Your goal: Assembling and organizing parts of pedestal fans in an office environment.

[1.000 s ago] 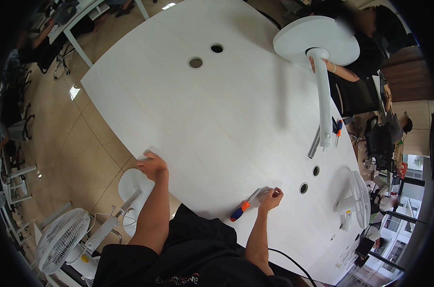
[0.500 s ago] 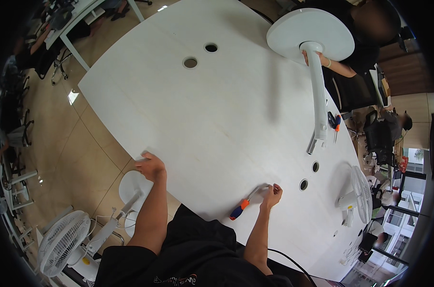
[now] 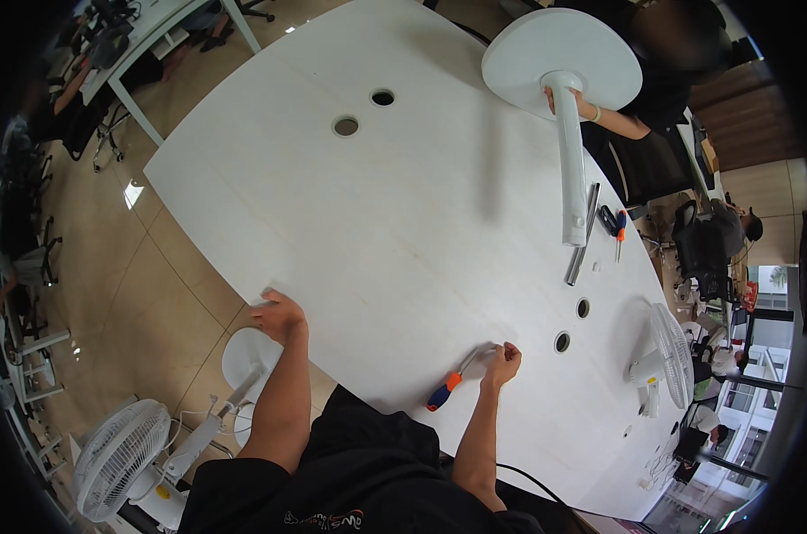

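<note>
My left hand (image 3: 280,317) rests at the near left edge of the white table (image 3: 377,249), fingers stretched out and holding nothing. Farther right, my right hand (image 3: 503,363) is closed with its fingers curled together over the tabletop. Whatever those fingers may hold is too small to make out. Just left of it lies a screwdriver (image 3: 443,392) with a blue and orange handle, its shaft pointing toward my fingertips. Across the table, another person's hand (image 3: 574,100) grips the white pole (image 3: 571,169) of a round fan base (image 3: 555,53), held tilted with the disc up.
A metal tube (image 3: 584,240), a black tool (image 3: 609,219) and a second screwdriver (image 3: 620,230) lie near the far right edge. A white fan head (image 3: 666,360) sits on the table's right. Another fan (image 3: 123,458) stands at lower left. Round holes (image 3: 345,125) pierce the tabletop.
The other person's fan base and pole have shifted left and slightly up, baring more of the metal tube behind. My hands stay nearly where they were.
</note>
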{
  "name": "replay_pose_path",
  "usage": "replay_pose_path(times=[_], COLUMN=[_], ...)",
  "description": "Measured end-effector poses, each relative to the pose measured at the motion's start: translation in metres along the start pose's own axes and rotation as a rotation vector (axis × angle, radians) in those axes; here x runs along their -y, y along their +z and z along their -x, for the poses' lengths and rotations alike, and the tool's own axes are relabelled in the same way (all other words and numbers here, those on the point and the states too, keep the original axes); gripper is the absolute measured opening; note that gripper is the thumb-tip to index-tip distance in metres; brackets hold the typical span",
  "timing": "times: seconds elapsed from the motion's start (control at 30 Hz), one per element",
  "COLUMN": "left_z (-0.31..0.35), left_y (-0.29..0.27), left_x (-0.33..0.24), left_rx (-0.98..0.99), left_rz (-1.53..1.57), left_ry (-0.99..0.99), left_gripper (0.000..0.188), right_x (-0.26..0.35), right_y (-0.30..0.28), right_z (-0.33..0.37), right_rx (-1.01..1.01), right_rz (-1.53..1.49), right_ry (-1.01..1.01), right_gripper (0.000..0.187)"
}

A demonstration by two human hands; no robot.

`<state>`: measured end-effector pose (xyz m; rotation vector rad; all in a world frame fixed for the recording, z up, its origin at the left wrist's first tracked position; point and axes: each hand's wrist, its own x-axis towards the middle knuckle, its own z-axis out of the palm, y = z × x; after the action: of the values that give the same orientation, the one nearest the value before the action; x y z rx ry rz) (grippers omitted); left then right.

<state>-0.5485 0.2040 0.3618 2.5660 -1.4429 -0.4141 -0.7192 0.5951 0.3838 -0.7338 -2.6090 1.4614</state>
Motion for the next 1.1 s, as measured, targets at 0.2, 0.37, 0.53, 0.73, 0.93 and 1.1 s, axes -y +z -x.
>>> replay_pose_path(times=[0.2, 0.37, 0.53, 0.73, 0.93, 1.1], left_z=[0.002, 0.001, 0.008, 0.004, -0.001, 0.005], left_y=[-0.004, -0.004, -0.013, -0.007, 0.004, -0.002], left_x=[-0.001, -0.001, -0.007, -0.004, 0.001, 0.003], left_rx=[-0.011, 0.002, -0.007, -0.036, -0.102, -0.072], left_rz=[0.015, 0.024, 0.008, 0.013, 0.006, 0.055], left_ry=[0.015, 0.002, 0.008, 0.012, 0.048, 0.065], left_gripper=[0.055, 0.056, 0.054, 0.056, 0.053, 0.053], right_x=[0.003, -0.001, 0.002, 0.006, -0.002, -0.009], right_y=[0.002, 0.002, 0.001, -0.003, -0.012, -0.024], right_z=[0.002, -0.001, 0.0, 0.002, -0.001, 0.0], right_rx=[0.01, 0.008, 0.011, 0.056, 0.135, 0.217], right_rz=[0.019, 0.015, 0.031, 0.037, 0.023, -0.057], right_ry=[0.025, 0.006, 0.012, -0.015, -0.029, -0.08], right_gripper=[0.022, 0.021, 0.02, 0.021, 0.023, 0.024])
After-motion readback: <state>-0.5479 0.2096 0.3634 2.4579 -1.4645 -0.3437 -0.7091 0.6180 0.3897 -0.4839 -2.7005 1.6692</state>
